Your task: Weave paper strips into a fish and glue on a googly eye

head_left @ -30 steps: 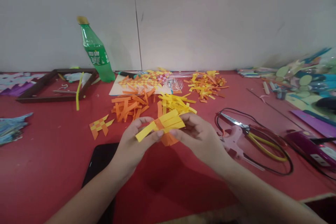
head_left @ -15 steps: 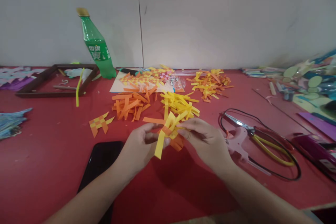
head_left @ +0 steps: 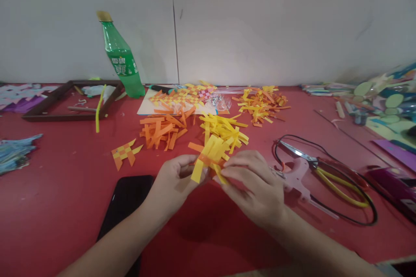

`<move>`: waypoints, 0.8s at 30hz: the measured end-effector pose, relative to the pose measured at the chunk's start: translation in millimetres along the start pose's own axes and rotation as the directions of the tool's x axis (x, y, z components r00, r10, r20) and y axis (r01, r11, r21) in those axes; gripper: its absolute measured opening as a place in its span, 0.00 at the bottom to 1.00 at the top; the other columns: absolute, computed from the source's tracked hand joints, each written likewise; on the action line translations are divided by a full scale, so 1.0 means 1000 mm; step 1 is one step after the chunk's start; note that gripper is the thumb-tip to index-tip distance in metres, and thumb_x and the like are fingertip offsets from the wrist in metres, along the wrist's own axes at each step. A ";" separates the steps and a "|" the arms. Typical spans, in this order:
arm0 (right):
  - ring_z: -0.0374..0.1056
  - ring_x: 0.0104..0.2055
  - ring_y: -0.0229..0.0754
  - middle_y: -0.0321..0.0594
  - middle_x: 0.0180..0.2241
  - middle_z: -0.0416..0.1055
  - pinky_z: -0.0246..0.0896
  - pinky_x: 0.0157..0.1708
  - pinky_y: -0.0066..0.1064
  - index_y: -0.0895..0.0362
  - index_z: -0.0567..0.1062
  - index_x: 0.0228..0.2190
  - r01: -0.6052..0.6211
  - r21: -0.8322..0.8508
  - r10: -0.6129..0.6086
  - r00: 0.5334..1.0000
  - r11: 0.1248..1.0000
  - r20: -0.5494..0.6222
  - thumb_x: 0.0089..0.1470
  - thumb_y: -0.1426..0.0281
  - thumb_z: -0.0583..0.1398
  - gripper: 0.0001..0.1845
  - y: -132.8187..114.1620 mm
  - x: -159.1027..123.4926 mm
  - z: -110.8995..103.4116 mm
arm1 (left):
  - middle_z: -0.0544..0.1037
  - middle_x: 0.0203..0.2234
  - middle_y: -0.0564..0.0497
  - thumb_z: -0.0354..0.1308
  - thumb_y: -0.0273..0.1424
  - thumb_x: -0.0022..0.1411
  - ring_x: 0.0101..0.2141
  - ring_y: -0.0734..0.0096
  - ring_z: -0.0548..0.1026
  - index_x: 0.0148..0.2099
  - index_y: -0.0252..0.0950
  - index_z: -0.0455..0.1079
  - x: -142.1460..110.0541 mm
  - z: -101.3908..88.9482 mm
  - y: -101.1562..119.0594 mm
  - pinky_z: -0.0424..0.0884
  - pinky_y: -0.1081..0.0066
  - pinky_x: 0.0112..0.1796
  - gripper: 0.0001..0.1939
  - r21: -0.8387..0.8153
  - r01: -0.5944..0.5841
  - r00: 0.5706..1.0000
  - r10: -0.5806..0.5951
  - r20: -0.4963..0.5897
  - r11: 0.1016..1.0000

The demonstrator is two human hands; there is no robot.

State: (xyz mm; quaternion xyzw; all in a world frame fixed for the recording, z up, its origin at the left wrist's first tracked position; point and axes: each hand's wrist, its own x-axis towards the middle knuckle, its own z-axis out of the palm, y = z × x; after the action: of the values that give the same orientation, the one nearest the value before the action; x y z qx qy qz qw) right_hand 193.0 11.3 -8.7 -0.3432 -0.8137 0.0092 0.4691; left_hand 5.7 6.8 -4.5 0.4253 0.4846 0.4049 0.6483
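Between my hands, above the red table, is a small weave of yellow and orange paper strips [head_left: 211,151]. My left hand [head_left: 177,177] pinches its left side, with a yellow strip end hanging over the fingers. The fingers of my right hand [head_left: 255,181] are closed on a yellow strip at the weave's lower right. Just beyond lie a heap of loose yellow strips [head_left: 224,127] and a heap of orange strips [head_left: 162,127]. A finished-looking woven paper fish [head_left: 125,152] rests to the left.
A black phone [head_left: 125,203] lies by my left forearm. On the right are scissors [head_left: 328,177] and a pink glue gun [head_left: 297,179] with a black cord. Behind stand a green bottle [head_left: 121,60] and a brown frame [head_left: 61,117]; mixed folded strips [head_left: 263,104] lie at the back.
My right hand has moved down a little, bringing a yellow strip to the weave's lower right. The weave has turned slightly, showing more yellow strips side by side on top.
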 end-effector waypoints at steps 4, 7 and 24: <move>0.71 0.35 0.43 0.38 0.31 0.76 0.68 0.37 0.38 0.52 0.74 0.37 -0.093 -0.001 0.093 0.996 0.996 0.014 0.54 0.74 0.64 0.08 -0.002 -0.002 0.004 | 0.82 0.26 0.53 0.74 0.30 0.45 0.30 0.70 0.79 0.33 0.37 0.75 0.002 0.002 -0.002 0.72 0.74 0.34 0.12 -0.098 0.005 1.000 -0.004 0.014 0.995; 0.69 0.35 0.43 0.37 0.29 0.75 0.66 0.36 0.36 0.53 0.74 0.35 -0.165 -0.044 0.164 0.986 0.985 -0.012 0.54 0.74 0.64 0.06 -0.002 -0.002 0.006 | 0.81 0.24 0.54 0.75 0.28 0.43 0.28 0.71 0.79 0.31 0.37 0.74 0.004 0.004 -0.003 0.71 0.75 0.31 0.13 -0.159 0.037 0.999 -0.033 0.025 0.987; 0.67 0.39 0.44 0.39 0.34 0.69 0.66 0.38 0.38 0.53 0.76 0.30 -0.377 0.054 0.375 0.926 0.924 0.046 0.54 0.69 0.65 0.02 0.001 -0.006 0.006 | 0.83 0.33 0.50 0.61 0.20 0.50 0.38 0.61 0.80 0.37 0.39 0.72 -0.003 0.007 0.000 0.72 0.68 0.38 0.12 -0.059 -0.023 0.997 0.027 0.068 0.998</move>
State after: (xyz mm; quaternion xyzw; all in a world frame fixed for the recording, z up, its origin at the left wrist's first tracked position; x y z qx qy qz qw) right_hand 190.6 10.3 -17.1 -0.4781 -0.7400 0.1301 0.4548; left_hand 11.6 3.0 -2.6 0.4259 0.4446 0.4121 0.6716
